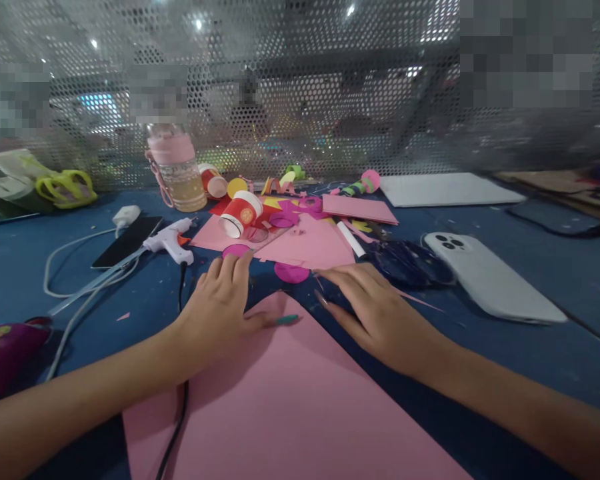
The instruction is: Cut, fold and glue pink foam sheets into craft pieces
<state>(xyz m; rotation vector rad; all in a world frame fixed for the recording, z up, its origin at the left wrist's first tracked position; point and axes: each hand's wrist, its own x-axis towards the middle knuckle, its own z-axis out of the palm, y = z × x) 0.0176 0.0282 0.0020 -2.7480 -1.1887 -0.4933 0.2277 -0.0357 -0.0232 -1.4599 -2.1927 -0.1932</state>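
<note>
A large pink paper sheet (300, 400) lies in front of me with one corner pointing away. My left hand (217, 317) rests over that sheet's far left edge, thumb stretched across the corner and fingers reaching forward. The fingertips meet the near edge of a magenta paper disc (236, 251). My right hand (375, 310) hovers or rests just right of the sheet, thumb and fingers apart and holding nothing visible. Its fingertips point at a second magenta disc (292, 273), close to its right edge. Beyond both hands lies a smaller pink paper piece (320, 243).
On the left are a hot glue gun (173, 241), its black cord crossing the sheet, and a black phone (127, 243). Ahead stand a bottle (177, 167) and a red paper cup (243, 212) among paper scraps. A white phone (493, 277) and dark blue pouch (413, 263) lie right.
</note>
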